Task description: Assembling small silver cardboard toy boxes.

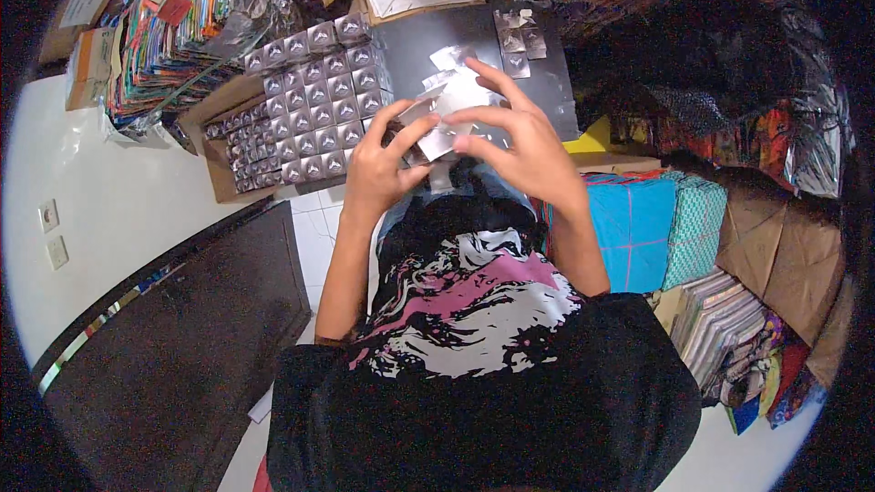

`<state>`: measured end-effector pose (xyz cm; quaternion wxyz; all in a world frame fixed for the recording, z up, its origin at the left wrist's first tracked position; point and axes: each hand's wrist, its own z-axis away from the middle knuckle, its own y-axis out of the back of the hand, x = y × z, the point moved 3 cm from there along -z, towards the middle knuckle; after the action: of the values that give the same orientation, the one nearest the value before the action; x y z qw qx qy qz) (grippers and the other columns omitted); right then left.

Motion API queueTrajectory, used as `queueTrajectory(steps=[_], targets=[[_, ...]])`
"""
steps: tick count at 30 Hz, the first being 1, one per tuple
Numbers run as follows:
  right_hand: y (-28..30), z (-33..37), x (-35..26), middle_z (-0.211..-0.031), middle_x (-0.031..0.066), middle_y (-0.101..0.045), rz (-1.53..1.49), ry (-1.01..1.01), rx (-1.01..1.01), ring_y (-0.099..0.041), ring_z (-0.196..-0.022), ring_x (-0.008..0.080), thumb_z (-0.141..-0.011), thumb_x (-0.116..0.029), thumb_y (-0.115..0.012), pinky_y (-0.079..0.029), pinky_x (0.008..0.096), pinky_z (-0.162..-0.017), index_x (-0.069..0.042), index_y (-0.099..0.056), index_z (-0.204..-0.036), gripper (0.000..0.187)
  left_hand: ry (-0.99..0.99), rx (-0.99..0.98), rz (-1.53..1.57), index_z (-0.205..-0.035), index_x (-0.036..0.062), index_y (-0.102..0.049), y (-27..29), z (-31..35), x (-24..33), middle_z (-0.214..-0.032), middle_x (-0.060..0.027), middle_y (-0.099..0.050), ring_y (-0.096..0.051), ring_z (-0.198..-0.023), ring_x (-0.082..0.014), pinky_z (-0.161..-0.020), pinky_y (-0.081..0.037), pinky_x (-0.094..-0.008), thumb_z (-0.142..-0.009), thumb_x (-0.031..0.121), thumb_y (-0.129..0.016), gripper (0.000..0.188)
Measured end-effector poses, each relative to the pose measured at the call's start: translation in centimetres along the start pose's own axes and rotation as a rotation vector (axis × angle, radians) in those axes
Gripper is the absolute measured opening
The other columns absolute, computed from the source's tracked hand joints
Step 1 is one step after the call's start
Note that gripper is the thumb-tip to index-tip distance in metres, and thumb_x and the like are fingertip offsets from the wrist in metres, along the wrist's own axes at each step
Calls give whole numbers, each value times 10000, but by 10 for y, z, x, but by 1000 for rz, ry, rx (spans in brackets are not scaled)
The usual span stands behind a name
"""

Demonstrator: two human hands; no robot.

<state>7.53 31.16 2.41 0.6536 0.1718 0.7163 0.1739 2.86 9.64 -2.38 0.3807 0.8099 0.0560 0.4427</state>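
Observation:
Between my two hands is a small carton (468,94), partly folded, with its pale inner side up and several flaps sticking out. My left hand (383,167) grips its left side with bent fingers and thumb, over a darker printed panel. From the other side my right hand (533,148) pinches it near the middle with fingers and thumb, while the index finger reaches to an upper flap. The carton is above the near part of a dark tabletop (415,47). Glare hides some of its folds.
Rows of small grey-brown printed boxes (319,91) stand at the left, partly in an open cardboard carton (219,159). Several similar pieces (518,41) lie at the table's far right. Stacks of colourful packets (178,32), blue wrapped bundles (632,230) and a brown parcel (775,237) crowd around.

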Motion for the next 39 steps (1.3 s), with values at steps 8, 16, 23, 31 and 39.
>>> queueTrajectory(steps=[8,16,23,31,39], targets=[[-40,-8,-36,-1485,175,-546,44,93,99,-572,-1327,383,-824,-224,-836,-450,471,-1107,-84,-790,-944,190,-13,-7,-64,-1330,312,-680,41,10,-18,-1370,-116,-581,-703,-1064,-378,-853,-622,-465,-644,164,-934,746],[-98,-15,-64,-1421,174,-571,267,-63,410,-601,-1238,384,-817,-182,-821,-453,510,-1052,-76,-774,-902,144,-104,48,-213,-1340,289,-682,76,28,-37,-1324,-127,-610,-696,-1101,-347,-907,-603,-457,-668,94,-854,721],[-116,-22,-76,-1411,164,-590,259,-55,333,-605,-1247,379,-851,-217,-814,-455,491,-1056,-86,-798,-912,146,-184,24,-142,-1317,247,-692,100,32,-58,-1323,-96,-621,-676,-1117,-332,-930,-586,-436,-680,71,-839,677],[-141,-15,-83,-1267,139,-677,251,60,224,-668,-1177,347,-830,-142,-835,-526,439,-979,-66,-789,-980,174,-172,-8,-14,-1285,203,-692,125,36,-83,-1339,-113,-629,-689,-1100,-361,-911,-592,-452,-672,82,-859,646],[-150,-13,-102,-1251,135,-680,333,143,253,-680,-1150,330,-819,-105,-831,-532,427,-979,-76,-789,-992,180,-147,41,166,-1260,152,-683,133,36,-87,-1334,-127,-655,-695,-1135,-367,-906,-589,-457,-702,137,-916,605]])
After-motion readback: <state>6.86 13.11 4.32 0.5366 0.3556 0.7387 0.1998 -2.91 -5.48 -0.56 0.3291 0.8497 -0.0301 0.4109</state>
